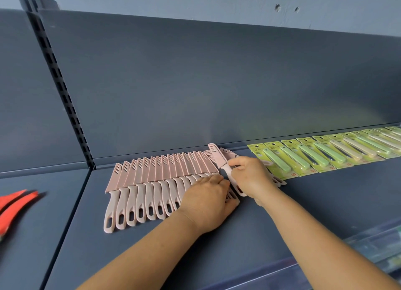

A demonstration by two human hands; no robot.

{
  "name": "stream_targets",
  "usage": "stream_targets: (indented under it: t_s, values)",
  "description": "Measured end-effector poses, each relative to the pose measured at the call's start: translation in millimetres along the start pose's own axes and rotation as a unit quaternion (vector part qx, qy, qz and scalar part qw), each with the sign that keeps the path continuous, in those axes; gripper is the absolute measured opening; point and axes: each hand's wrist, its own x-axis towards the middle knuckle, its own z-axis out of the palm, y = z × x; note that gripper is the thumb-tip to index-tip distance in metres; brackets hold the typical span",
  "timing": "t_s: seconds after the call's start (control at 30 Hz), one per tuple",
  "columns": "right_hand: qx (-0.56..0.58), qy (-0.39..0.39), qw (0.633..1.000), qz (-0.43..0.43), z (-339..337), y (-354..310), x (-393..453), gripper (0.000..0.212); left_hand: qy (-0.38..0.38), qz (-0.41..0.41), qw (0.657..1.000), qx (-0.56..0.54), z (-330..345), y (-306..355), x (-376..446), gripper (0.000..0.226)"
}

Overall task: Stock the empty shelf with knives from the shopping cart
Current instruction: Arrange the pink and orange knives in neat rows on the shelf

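Note:
A row of several pink sheathed knives (152,181) lies overlapped on the dark grey shelf (152,257), blades toward the back panel. My left hand (208,205) rests palm down on the handles at the right end of the row. My right hand (249,174) grips one pink knife (217,155) by its handle, tilted above the row's end. A few more pink knives lie partly hidden under and behind my right hand.
A row of green packaged knives (325,155) runs along the shelf to the right. Red objects (15,203) lie on the neighbouring shelf section at left. A slotted upright (63,94) divides the back panels. A clear shelf front edge (379,246) shows at lower right.

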Motion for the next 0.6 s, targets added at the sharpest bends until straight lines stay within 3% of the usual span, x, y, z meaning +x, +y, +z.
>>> stream_targets:
  t_s: [0.3,0.47,0.6]
  values:
    - [-0.011,-0.048,0.998,0.026,3.8,-3.7,0.6,0.031,0.014,-0.007,0.999,-0.039,-7.0,3.4,-4.2,0.048]
    - [-0.122,-0.057,0.991,-0.018,0.5,-5.6,-1.7,0.031,-0.002,-0.007,0.999,-0.035,-6.0,2.3,-3.0,0.051]
    - [-0.215,-0.006,0.974,-0.064,-11.9,4.5,-1.0,0.030,0.005,0.007,1.000,-0.020,-5.0,1.2,-1.3,0.049]
